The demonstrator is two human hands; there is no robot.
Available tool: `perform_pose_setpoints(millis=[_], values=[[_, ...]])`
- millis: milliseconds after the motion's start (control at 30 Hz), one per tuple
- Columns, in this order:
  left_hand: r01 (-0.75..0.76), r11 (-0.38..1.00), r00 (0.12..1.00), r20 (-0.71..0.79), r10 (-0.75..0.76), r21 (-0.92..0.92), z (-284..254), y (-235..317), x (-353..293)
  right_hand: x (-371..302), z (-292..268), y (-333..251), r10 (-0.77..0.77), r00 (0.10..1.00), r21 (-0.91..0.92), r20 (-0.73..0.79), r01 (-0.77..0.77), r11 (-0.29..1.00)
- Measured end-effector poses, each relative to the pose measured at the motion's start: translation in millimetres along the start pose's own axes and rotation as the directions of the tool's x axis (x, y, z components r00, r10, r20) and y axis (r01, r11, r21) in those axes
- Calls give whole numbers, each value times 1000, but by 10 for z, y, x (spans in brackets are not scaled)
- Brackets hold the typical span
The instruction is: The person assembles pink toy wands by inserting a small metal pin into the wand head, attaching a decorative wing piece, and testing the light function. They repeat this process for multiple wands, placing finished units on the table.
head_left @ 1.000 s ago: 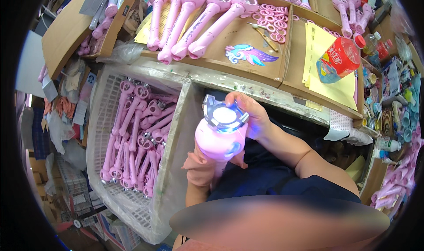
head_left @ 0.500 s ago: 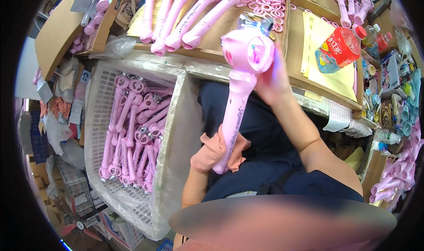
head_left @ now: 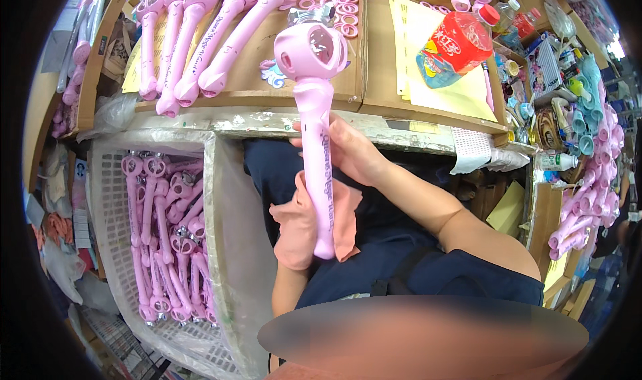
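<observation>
A pink toy wand (head_left: 319,119), with a round openwork head and a silvery piece on top, is held upright in front of me. My left hand (head_left: 294,229) grips its lower handle through a salmon-coloured cloth (head_left: 347,209); the cloth hides the fingers. Higher up the handle, my right hand (head_left: 351,149) is closed around it, fingertips showing on the far left side of the shaft. No light shows in the wand's head. Several similar wands (head_left: 200,39) lie side by side in the cardboard tray beyond.
A white plastic basket (head_left: 221,266) at my left holds many pink wands. Pink rings (head_left: 344,9) lie in the tray. To the right are yellow paper (head_left: 458,102), a red-labelled bottle (head_left: 458,46) and a white bottle (head_left: 556,161). More pink wand parts (head_left: 588,209) are piled far right.
The coloured light in the wand's head has gone out. My right hand has moved from beside the head down to the handle. The view has shifted, and the wand stands more upright.
</observation>
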State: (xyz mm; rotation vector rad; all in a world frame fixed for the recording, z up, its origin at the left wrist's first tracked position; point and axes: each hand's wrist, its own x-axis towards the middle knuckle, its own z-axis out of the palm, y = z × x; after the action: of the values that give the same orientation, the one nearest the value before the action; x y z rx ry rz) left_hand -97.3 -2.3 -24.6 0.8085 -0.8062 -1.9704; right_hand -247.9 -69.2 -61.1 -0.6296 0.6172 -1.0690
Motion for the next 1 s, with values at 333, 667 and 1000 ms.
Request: perform_pose_setpoints(millis=[333,667,1000], values=[[69,988,998,12,-68,-136,-176,-9,198,-943,-953,-484,-535,815,-846,221,-113,-522],[159,959,987,66,-147,-235,-39,-119,313,-1096,-1226,-611,-434,800,-840,414,151,-521],[177,961,963,-239,-125,211,136,44,169,-636,-563,81,-386,895,-449,-225,256,856]])
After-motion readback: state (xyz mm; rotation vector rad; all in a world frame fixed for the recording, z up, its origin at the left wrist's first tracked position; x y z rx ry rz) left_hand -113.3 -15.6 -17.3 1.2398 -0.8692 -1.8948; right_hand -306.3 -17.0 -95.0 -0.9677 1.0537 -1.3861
